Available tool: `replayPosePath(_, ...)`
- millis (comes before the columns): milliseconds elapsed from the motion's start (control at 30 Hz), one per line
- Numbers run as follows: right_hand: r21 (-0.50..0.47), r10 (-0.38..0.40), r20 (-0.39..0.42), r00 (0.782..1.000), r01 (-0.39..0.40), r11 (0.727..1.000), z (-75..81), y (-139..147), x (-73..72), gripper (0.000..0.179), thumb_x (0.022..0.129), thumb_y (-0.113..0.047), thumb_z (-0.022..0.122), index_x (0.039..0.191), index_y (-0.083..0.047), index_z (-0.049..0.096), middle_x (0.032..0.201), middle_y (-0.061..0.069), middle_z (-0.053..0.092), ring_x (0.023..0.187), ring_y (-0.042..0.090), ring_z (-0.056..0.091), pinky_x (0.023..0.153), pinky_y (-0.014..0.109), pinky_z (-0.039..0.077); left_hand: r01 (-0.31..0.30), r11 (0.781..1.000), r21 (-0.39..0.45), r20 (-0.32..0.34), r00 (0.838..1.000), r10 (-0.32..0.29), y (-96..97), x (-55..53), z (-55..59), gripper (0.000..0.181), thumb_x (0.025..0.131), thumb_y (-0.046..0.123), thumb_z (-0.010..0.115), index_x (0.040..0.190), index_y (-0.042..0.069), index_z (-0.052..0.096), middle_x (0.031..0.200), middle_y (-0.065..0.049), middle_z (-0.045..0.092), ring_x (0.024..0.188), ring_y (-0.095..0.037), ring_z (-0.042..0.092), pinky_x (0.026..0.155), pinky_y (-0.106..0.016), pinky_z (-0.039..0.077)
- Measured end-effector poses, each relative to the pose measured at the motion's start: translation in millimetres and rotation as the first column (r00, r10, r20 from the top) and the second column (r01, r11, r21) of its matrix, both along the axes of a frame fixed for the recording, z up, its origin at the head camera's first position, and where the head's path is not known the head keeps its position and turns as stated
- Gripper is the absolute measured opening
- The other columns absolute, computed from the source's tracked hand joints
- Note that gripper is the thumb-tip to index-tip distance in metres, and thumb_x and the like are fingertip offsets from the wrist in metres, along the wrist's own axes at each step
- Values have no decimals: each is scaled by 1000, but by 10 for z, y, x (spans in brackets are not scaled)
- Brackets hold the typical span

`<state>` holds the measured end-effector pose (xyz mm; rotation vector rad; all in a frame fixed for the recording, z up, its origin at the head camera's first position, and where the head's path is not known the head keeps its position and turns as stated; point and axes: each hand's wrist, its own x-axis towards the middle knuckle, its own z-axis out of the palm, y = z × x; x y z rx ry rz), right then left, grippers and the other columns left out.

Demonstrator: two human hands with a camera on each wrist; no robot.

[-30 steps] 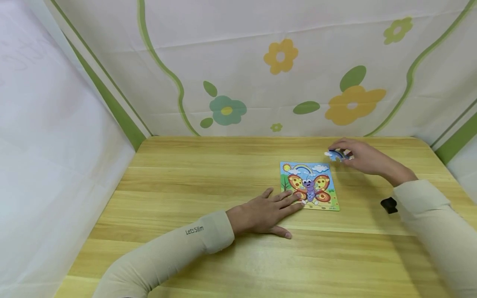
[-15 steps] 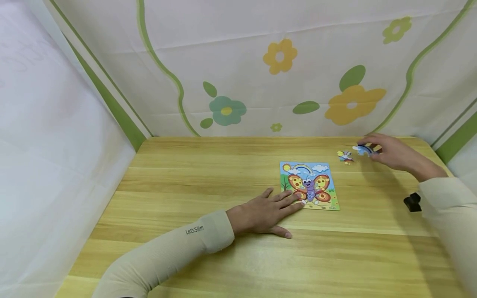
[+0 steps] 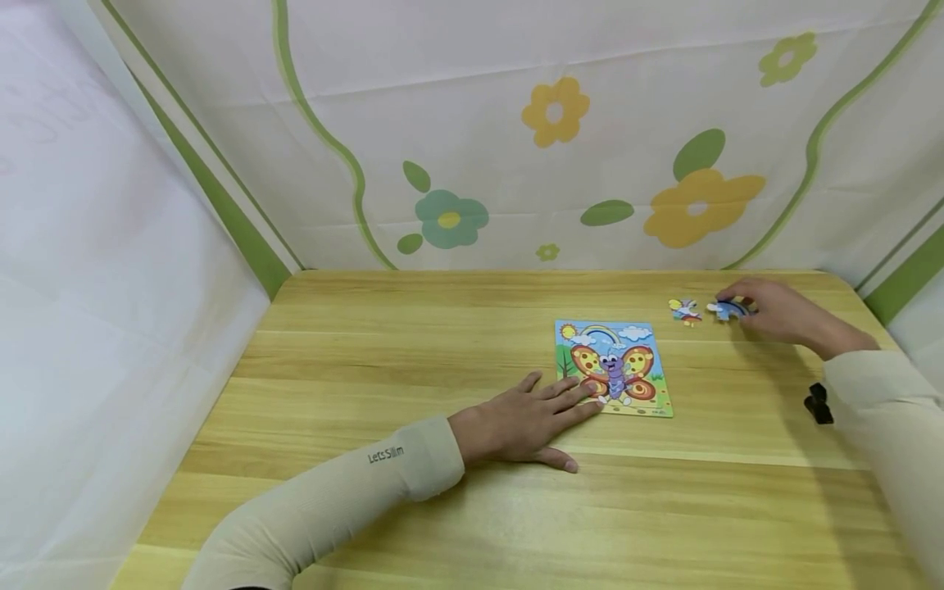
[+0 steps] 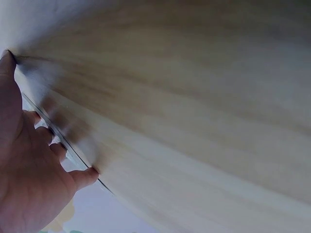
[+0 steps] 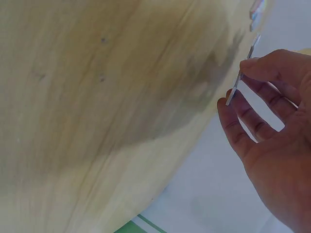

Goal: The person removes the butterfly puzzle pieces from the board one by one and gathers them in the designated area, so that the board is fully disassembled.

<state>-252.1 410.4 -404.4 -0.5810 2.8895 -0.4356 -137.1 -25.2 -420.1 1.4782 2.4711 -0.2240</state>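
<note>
one butterfly board (image 3: pixel 614 362) lies flat on the worktop (image 3: pixel 369 352), toward the person's right. the left hand (image 3: pixel 527 422) rests with fingers spread wide, several fingertips on the board's lower left part, the thumb off its edge. the right hand (image 3: pixel 789 315) is drawn narrow, pinching a rainbow piece (image 3: pixel 730 310) between thumb and fingers — whether that piece touches the worktop, i cannot tell. just beside it lies a multicoloured piece (image 3: pixel 686 311), near the board's upper right corner but apart from it. a black object (image 3: pixel 817 404) shows next to the right sleeve (image 3: pixel 885 410). a white cloth (image 3: pixel 457 98) hangs behind — printed with flowers.
</note>
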Motion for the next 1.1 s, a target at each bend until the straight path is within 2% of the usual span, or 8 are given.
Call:
replayPosePath(467, 28, -13, -5, 1000, 13, 1000, -89, 34, -39, 43, 88, 13, 59, 131, 16, 60, 130, 42, 58, 113, 57, 60, 90, 67, 51, 4, 1000, 1, -9, 1000, -4, 1, 4, 12, 87, 105, 71, 34, 171, 25, 2, 179, 3, -2, 166, -19, 4, 130, -57, 22)
replayPosePath(667, 38, -44, 1, 999, 43, 998, -98, 72, -35, 45, 94, 5, 63, 134, 22, 54, 128, 46, 55, 111, 56, 60, 92, 68, 50, 5, 1000, -5, -10, 1000, -5, 1, 5, 16, 87, 105, 71, 34, 171, 25, 1, 179, 3, -3, 166, -19, 3, 130, -58, 22)
replayPosePath(867, 41, -66, -9, 998, 66, 997, -123, 110, -27, 43, 95, -2, 68, 129, 22, 56, 120, 43, 58, 105, 51, 62, 90, 67, 50, 3, 1000, -4, -11, 1000, -3, -3, -5, -8, 87, 105, 72, 33, 171, 26, 1, 179, 3, -3, 166, -19, 3, 130, -57, 22)
replayPosePath(1100, 41, -96, 11, 995, 96, 995, -128, 100, -17, 40, 95, -2, 67, 127, 21, 59, 123, 42, 56, 105, 52, 61, 89, 66, 50, 2, 1000, 13, -4, 1000, -2, -13, 0, 4, 86, 105, 71, 36, 171, 25, 4, 179, 2, 0, 166, -19, 5, 129, -58, 23)
